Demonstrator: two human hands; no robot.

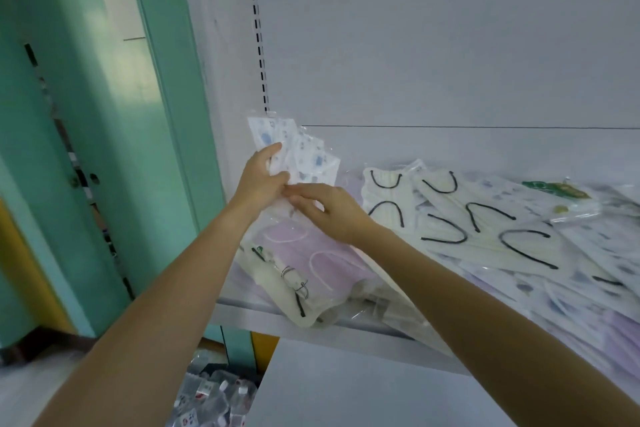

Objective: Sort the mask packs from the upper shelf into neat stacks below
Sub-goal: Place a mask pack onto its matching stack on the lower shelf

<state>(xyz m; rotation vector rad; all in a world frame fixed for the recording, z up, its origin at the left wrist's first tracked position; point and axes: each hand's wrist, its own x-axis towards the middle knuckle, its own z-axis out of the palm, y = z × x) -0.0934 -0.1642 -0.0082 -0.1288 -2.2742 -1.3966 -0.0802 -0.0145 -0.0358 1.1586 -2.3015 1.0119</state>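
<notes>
The left forearm [166, 288] and right forearm [467, 288] are bare to the frame's edge. The left hand [260, 181] and right hand [330, 213] are bare too.

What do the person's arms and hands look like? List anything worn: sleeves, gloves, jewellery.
The left hand and right hand are bare: no gloves, and no rings that show. Neither wrist carries a watch or bracelet. No sleeve shows on either arm up to the picture's edge.
</notes>
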